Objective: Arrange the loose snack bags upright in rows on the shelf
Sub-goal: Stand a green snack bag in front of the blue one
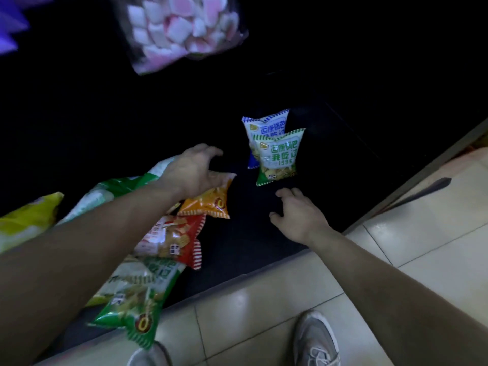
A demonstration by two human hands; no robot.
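**Two bags stand, a heap still waits**

On the dark shelf two small rice-crust snack bags already stand upright, one behind the other: the blue-striped bag at the back and the green-striped bag overlapping its lower half. This looks like the start of a row, each bag leaning on the one behind for support.

The left hand reaches over the orange bag, whose top edge disappears under the palm. The fingers are curved, but it is not clear whether they are pinching the bag or only hovering over it. The orange bag is probably the next to go up. It lies on top of a loose heap near the shelf's front edge, above the red-striped bag and the green bag, which lie flat and partly overhang the edge.

The right hand holds nothing. Its fingers are loosely spread just in front of the green-striped bag, likely ready to steady the row.

Further off are a yellow bag at the left and a marshmallow bag blurred at the top — neither is part of the row.
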